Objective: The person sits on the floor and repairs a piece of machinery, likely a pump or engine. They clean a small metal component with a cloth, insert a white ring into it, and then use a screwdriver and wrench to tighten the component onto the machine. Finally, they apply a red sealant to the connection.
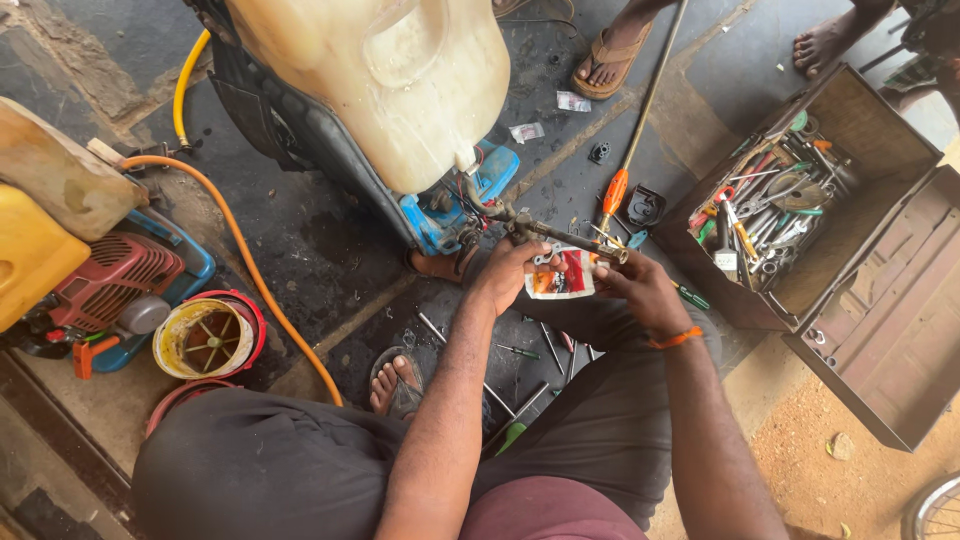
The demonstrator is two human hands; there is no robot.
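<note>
A: How is the packet [560, 275] seen?

B: A small flat pouch is seen, white with red and orange print, its top edge crumpled. It is held at the middle of the view, just under a dark metal valve [560, 238] that juts from the blue base of a sprayer [400, 90] with a pale yellowish tank.

A: What room is left around it?

B: Little. The tank is set close above, and the knees are spread to either side below. On the dark floor between the knees, screwdrivers [520, 352] and rods are scattered. To the right an open toolbox [880, 300] is crowded with wrenches, its near wall just beside the right forearm. An orange-handled rod [640, 130] is laid slantwise past the valve's end. At the left an orange hose [250, 260] is curved across the floor, near a red engine [115, 280] and a round fan housing [205, 338]. Another person's sandalled foot [610, 60] is seen at the top, well apart.

A: And the hands?

B: The left hand [505, 275] is curled, the packet's left edge being pinched while the valve is touched above. The right hand [640, 285] is closed on the packet's right edge, its fingertips up by the valve's end. An orange band is worn on that wrist.
</note>
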